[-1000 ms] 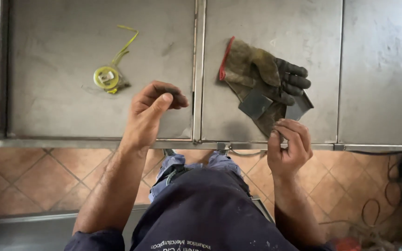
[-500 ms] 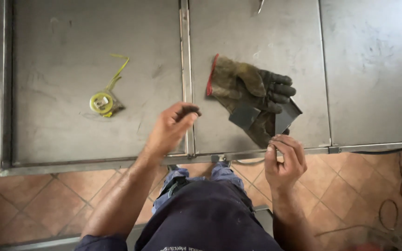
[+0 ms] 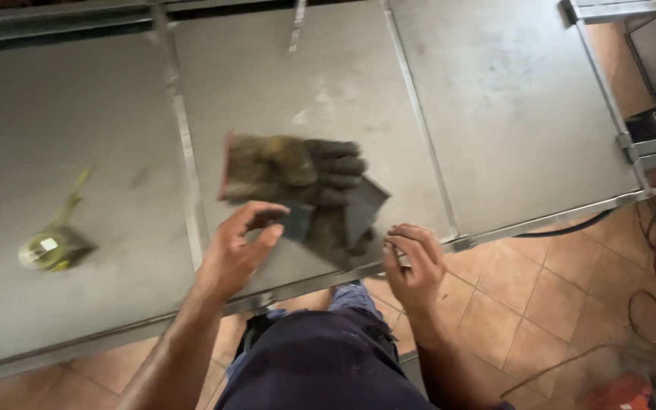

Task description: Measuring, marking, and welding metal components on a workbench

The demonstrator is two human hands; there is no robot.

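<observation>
Gloves (image 3: 298, 171), worn and dark, lie at frame centre on the metal table (image 3: 495, 114). Left hand (image 3: 237, 247) reaches them, fingers loosely spread. Right hand (image 3: 415, 262) curls at the table edge; its hold is unclear.

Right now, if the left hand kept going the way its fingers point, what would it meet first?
Most likely the small dark flat piece at the left hand's fingertips, then the worn work gloves just beyond; motion blur makes depth uncertain.

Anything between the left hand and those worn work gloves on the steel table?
Nothing visible. The left hand hovers over the grey steel table with its fingertips at a small dark flat piece right beside the worn brown work gloves. The yellow tape measure lies well off to the side.
</observation>
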